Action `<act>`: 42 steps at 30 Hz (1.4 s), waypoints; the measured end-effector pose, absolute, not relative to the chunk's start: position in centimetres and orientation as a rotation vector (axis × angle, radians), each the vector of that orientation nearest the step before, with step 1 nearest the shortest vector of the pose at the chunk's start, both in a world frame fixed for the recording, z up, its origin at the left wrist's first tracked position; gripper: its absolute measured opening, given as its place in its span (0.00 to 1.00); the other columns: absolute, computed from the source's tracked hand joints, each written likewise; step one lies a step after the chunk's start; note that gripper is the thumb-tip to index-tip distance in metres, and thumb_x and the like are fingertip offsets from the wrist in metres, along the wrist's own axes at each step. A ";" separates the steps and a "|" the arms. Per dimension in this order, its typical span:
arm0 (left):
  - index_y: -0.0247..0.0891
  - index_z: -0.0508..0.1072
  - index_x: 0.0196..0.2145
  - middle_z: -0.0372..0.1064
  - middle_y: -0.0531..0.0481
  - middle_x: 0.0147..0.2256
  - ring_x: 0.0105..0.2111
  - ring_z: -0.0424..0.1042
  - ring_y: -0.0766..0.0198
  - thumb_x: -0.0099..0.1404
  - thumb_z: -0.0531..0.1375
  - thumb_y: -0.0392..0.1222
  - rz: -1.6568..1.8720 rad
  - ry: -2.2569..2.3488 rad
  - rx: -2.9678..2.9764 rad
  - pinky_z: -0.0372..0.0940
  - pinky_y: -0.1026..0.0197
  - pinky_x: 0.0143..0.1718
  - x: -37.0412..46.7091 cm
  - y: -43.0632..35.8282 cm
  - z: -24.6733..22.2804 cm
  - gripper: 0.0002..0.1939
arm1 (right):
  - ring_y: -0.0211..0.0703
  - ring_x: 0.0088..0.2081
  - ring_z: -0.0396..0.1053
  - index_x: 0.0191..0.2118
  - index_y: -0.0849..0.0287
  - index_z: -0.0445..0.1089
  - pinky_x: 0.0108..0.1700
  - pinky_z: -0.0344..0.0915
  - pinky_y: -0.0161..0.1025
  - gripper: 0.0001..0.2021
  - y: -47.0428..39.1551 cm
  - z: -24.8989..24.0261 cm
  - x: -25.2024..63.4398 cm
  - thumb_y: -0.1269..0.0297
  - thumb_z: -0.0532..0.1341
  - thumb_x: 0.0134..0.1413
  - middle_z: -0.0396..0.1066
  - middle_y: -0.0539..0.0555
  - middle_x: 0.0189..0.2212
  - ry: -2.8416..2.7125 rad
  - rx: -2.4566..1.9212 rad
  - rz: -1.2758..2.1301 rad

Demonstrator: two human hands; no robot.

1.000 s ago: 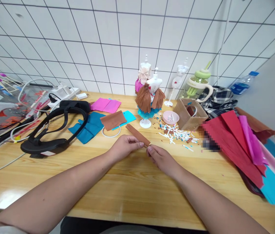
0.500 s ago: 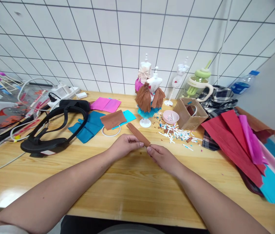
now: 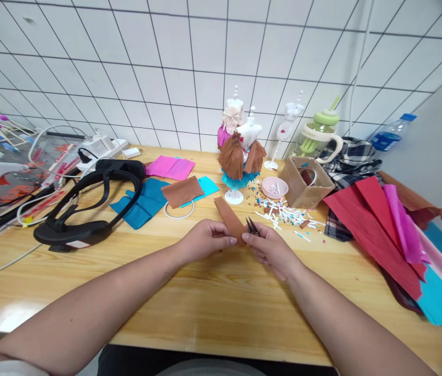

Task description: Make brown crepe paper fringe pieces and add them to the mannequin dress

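A folded strip of brown crepe paper (image 3: 229,218) slants away from me over the table. My left hand (image 3: 210,241) is closed on its near end, thumb on top. My right hand (image 3: 271,249) is closed around small dark thread snips (image 3: 252,226), their points upward; its thumb meets the strip's near right corner. Most of the snips' body is hidden in the palm. Beyond my hands stands a white mini dress form (image 3: 249,134) wearing brown ruffled paper over a blue skirt.
Left lie a black headset (image 3: 75,232), blue paper (image 3: 142,206), a brown sheet (image 3: 182,192) and a white ring (image 3: 179,215). Right are paper scraps (image 3: 283,213), a pink dish (image 3: 274,187), a cardboard box (image 3: 307,188), a green-lidded bottle (image 3: 320,133) and red paper (image 3: 377,230).
The strip has turned more upright and shifted slightly right, its wide face now showing. The snips have come into view in my right hand, which has rotated and moved a little right.
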State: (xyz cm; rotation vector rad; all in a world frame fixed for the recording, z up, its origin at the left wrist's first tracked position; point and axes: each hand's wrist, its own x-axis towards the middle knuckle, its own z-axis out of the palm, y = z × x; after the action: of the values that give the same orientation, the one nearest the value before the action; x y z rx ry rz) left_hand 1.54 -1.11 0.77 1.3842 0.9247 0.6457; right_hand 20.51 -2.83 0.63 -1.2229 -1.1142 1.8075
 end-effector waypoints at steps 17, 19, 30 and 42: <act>0.34 0.79 0.32 0.75 0.48 0.28 0.28 0.70 0.63 0.52 0.67 0.48 0.752 0.968 1.185 0.61 0.63 0.31 1.5 -0.5 0.3 0.14 | 0.30 0.18 0.47 0.37 0.57 0.61 0.18 0.45 0.30 0.16 -2.9 0.3 20.5 0.48 0.54 0.56 0.55 0.44 0.23 -1.335 -1.278 1.523; 0.33 0.78 0.30 0.73 0.49 0.26 0.27 0.68 0.66 0.53 0.67 0.48 0.871 1.008 1.132 0.60 0.63 0.31 1.3 -0.3 0.4 0.14 | 0.31 0.18 0.47 0.37 0.56 0.59 0.17 0.47 0.30 0.17 -3.2 0.3 20.4 0.47 0.47 0.60 0.53 0.43 0.21 -1.318 -1.257 1.569; 0.32 0.76 0.30 0.71 0.50 0.25 0.26 0.66 0.67 0.53 0.67 0.48 0.920 1.007 1.034 0.61 0.63 0.31 1.3 -0.5 0.4 0.15 | 0.34 0.20 0.65 0.39 0.53 0.53 0.23 0.60 0.32 0.16 -4.5 -1.0 19.1 0.46 0.42 0.65 0.74 0.50 0.30 -1.817 -1.156 1.585; 0.31 0.76 0.34 0.75 0.43 0.32 0.34 0.72 0.58 0.54 0.67 0.49 0.866 0.979 1.047 0.65 0.57 0.39 1.8 -0.8 0.4 0.17 | 0.36 0.19 0.66 0.38 0.53 0.52 0.22 0.61 0.34 0.16 -4.3 -0.6 19.1 0.46 0.43 0.64 0.76 0.52 0.32 -1.805 -1.167 1.591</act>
State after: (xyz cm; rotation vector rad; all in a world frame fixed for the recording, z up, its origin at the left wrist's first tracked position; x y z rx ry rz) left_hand 1.75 -0.82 0.44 1.0473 0.9792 0.8656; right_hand 19.08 -4.28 -0.61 -1.1672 -1.8054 1.5915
